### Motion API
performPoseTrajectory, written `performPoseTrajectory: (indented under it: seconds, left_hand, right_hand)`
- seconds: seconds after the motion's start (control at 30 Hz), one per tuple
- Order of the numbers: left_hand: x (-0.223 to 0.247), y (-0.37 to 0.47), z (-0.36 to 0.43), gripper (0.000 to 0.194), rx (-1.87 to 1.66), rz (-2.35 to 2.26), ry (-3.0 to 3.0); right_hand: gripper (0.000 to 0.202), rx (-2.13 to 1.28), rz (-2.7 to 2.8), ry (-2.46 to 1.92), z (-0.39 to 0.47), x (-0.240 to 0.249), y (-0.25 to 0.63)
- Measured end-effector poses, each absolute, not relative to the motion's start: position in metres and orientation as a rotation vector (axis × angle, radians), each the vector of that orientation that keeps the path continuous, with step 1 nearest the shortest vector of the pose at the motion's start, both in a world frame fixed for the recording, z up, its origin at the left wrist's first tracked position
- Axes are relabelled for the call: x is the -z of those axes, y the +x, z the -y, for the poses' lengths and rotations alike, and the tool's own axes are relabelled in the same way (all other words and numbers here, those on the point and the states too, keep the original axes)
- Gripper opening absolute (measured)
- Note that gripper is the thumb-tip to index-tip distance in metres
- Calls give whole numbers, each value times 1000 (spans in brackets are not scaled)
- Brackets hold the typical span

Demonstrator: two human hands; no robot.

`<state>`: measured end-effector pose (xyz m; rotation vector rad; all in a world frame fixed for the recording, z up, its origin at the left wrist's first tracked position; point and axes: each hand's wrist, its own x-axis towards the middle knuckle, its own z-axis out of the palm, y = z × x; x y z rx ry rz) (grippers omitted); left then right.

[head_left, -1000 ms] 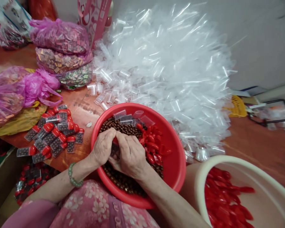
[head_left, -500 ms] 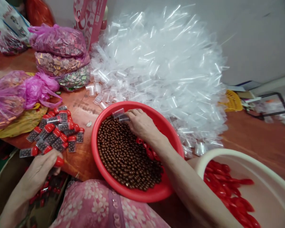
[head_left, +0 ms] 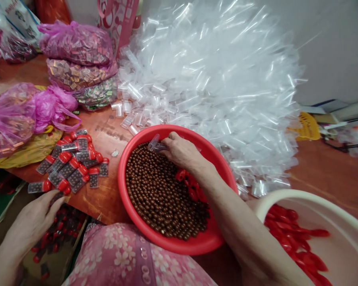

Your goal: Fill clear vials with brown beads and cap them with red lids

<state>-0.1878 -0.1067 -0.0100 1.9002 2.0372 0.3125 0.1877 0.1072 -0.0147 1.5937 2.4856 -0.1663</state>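
Our right fingers pinch a clear container over the brown beads in the red basin, set near our lap, seemingly for easy reach. Our left hand is over the open box, beside capped containers heaped on the bench; we cannot tell whether its fingers hold anything.

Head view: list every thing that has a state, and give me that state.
Red basin: open, partly filled
Brown beads: loose
Cream tub: open, red pieces inside
Box: open, red-capped containers inside
Bead-filled containers: capped, heaped
Clear containers: heaped loosely
Stacked bags: filled
Left hand: beside the capped heap, grip unclear
Right hand: inside the basin, grip unclear
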Motion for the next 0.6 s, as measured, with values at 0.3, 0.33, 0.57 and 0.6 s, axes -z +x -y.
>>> performPoseTrajectory:
  seconds: [0.3, 0.33, 0.57, 0.6]
  left_hand:
    - [-10, -53, 33, 21, -993, -1403, 2065]
    - [-6, -41, 27, 20, -1031, -1333, 2108]
    - [23, -8, 6, 25, -890, -1252, 2406]
    - [24, -8, 6, 25, -875, -1264, 2426]
  right_hand:
    - [34, 283, -2484, 1570, -104, 20, 197]
    - [34, 326, -2498, 1565, -105, 21, 199]
    - [24, 755, -2600, 1450, -116, 20, 210]
    - [24, 765, -2602, 1453, -116, 19, 211]
